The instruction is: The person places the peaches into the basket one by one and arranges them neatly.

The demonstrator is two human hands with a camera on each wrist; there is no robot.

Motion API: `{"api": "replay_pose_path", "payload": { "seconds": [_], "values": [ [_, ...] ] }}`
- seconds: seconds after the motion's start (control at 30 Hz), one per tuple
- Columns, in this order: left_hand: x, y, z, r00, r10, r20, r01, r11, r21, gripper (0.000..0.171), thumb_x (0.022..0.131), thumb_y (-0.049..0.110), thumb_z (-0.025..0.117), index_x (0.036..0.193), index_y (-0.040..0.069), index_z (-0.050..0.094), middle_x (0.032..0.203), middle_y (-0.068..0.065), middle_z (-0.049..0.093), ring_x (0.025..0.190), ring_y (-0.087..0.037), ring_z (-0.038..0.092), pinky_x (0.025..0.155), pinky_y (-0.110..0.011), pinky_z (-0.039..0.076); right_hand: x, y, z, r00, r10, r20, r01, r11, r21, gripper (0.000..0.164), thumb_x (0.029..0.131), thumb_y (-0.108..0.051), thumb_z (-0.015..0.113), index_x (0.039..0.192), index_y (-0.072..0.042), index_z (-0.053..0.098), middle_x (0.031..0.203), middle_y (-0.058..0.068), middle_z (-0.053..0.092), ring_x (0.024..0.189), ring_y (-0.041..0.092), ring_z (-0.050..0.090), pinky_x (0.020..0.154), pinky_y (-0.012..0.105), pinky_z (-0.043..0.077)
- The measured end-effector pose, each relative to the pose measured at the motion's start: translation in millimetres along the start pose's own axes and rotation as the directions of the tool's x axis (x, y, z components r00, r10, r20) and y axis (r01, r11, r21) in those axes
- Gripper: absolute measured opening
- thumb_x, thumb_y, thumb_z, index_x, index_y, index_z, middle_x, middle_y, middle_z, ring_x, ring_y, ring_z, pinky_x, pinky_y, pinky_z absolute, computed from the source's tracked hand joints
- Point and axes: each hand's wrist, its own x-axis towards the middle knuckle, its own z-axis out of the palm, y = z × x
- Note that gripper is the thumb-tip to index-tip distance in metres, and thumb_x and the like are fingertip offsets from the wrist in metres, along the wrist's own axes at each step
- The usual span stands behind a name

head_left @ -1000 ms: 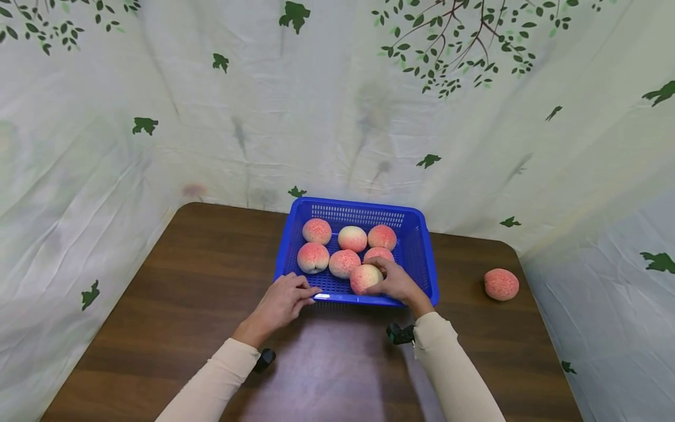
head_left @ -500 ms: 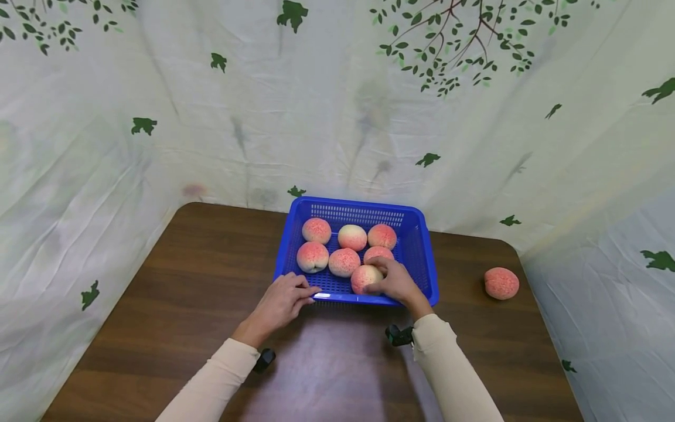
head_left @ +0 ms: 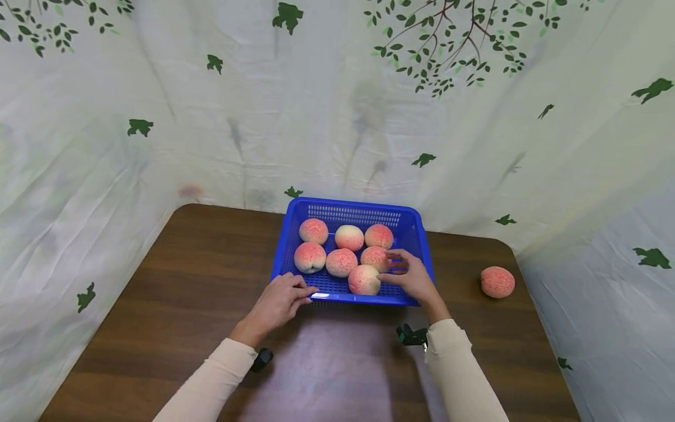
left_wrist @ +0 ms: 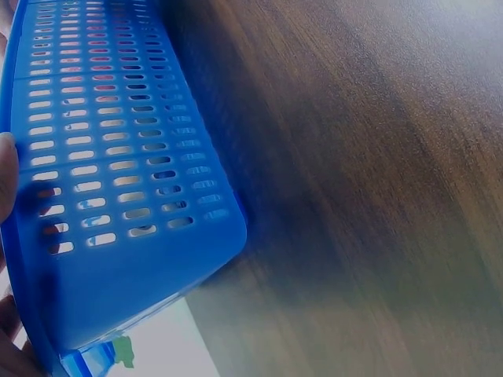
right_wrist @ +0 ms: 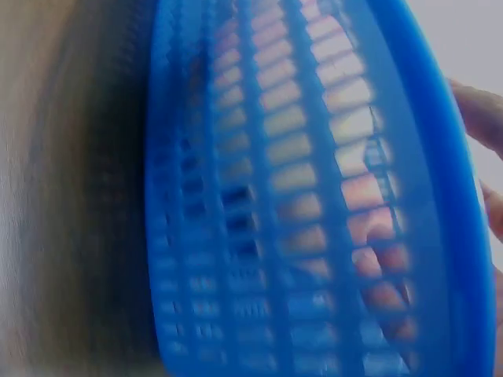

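A blue slotted plastic basket (head_left: 425, 258) holds several pink-and-cream peaches. My left hand (head_left: 279, 302) grips the front rim near its left corner; the left wrist view shows the thumb (left_wrist: 6, 177) outside the basket wall (left_wrist: 118, 275). Inside the basket, my right hand (head_left: 413, 280) has its fingers spread just right of the front peach (head_left: 364, 280), and its fingertips also reach near a peach (head_left: 374, 258) behind that one. Whether they still touch either peach is unclear. Through the slots, the right wrist view blurrily shows parts of the right fingers (right_wrist: 385, 294).
One more peach (head_left: 497, 282) lies on the brown wooden table (head_left: 211, 252), right of the basket. A white cloth (head_left: 327, 117) printed with leaves hangs behind the table and along its sides.
My right hand has let go of the front peach and shifted right, its fingers opening. That peach stays by the front wall. The left hand keeps its grip on the rim.
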Motion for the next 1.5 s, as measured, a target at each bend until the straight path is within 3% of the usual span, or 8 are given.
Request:
{"api": "replay_pose_path", "payload": {
  "seconds": [0.27,0.43,0.57,0.73,0.9,1.0,1.23,1.5],
  "values": [
    [1.4,0.5,1.3,1.0,0.002,0.012,-0.002,1.0,0.0,0.026,0.079,0.016,0.078,0.105,0.015,0.077,0.083,0.004,0.06,0.072,-0.014,0.047,0.065,-0.027,0.036,-11.3,2.8,-29.2,0.991,-0.079,-0.106,0.09,0.991,0.102,0.054,0.086,-0.011,0.074,0.133,-0.001,0.049,0.135,0.023,0.05,0.12,0.04,0.053,0.095,0.041,0.047],
    [1.9,-0.2,0.7,1.0,0.003,0.013,-0.003,1.0,-0.009,0.025,0.079,0.017,0.078,0.104,0.015,0.077,0.083,0.004,0.06,0.073,-0.014,0.048,0.065,-0.028,0.037,-23.2,-0.5,-45.1,0.966,-0.105,-0.236,0.146,0.975,0.166,0.052,0.086,-0.006,0.072,0.131,0.004,0.05,0.133,0.025,0.051,0.119,0.041,0.053,0.086,0.02,0.049],
    [1.2,-2.2,0.3,1.0,0.013,0.004,-0.013,1.0,-0.009,0.024,0.078,0.016,0.079,0.102,0.014,0.078,0.081,0.004,0.06,0.071,-0.014,0.047,0.064,-0.028,0.036,-26.6,7.0,-57.1,0.945,-0.08,-0.318,0.153,0.965,0.212,0.048,0.086,-0.004,0.071,0.13,0.003,0.051,0.131,0.026,0.052,0.118,0.04,0.054,0.082,0.017,0.049],
    [1.0,-3.2,1.2,1.0,0.022,-0.021,-0.022,1.0,-0.009,0.026,0.076,0.014,0.08,0.102,0.013,0.078,0.081,0.004,0.06,0.071,-0.014,0.046,0.063,-0.027,0.035,-28.9,31.1,-74.8,0.919,-0.015,-0.395,0.119,0.964,0.24,0.043,0.086,-0.009,0.073,0.126,-0.009,0.057,0.121,0.004,0.06,0.112,0.022,0.06,0.082,0.017,0.049],
    [1.7,-3.9,3.1,0.998,0.04,-0.042,-0.041,0.999,-0.021,0.026,0.075,0.013,0.081,0.1,0.013,0.078,0.081,0.005,0.06,0.07,-0.014,0.047,0.063,-0.028,0.037,-41.7,37.7,-93.1,0.886,0.083,-0.457,0.081,0.942,0.327,0.043,0.085,-0.004,0.072,0.125,-0.007,0.056,0.113,-0.007,0.06,0.108,0.017,0.059,0.081,0.015,0.048],
    [2.8,-4.7,4.3,0.997,0.058,-0.051,-0.06,0.998,-0.027,0.024,0.075,0.013,0.081,0.099,0.014,0.078,0.08,0.005,0.059,0.069,-0.014,0.048,0.062,-0.029,0.038,-51.8,37.8,-104.4,0.829,0.126,-0.546,0.082,0.936,0.342,0.045,0.083,-0.001,0.074,0.124,0.0,0.056,0.11,-0.005,0.06,0.105,0.015,0.058,0.081,0.013,0.047],
    [3.5,-5.2,5.8,0.997,0.061,-0.036,-0.063,0.997,-0.035,0.024,0.076,0.013,0.081,0.1,0.012,0.078,0.08,0.004,0.059,0.069,-0.014,0.047,0.062,-0.028,0.036,-63.0,61.4,-132.6,0.64,0.163,-0.751,0.14,0.936,0.322,0.047,0.078,0.003,0.077,0.122,0.002,0.06,0.118,0.006,0.059,0.117,0.019,0.049,0.1,0.027,0.038],
    [2.1,-5.7,4.4,0.998,0.051,-0.035,-0.052,0.998,-0.035,0.024,0.076,0.013,0.08,0.1,0.012,0.078,0.08,0.005,0.059,0.07,-0.014,0.047,0.062,-0.027,0.035,-54.8,108.0,-153.2,0.548,0.241,-0.801,0.039,0.949,0.312,0.058,0.08,-0.005,0.078,0.132,-0.003,0.054,0.133,0.004,0.049,0.133,0.021,0.036,0.111,0.035,0.028]
  ]
}}
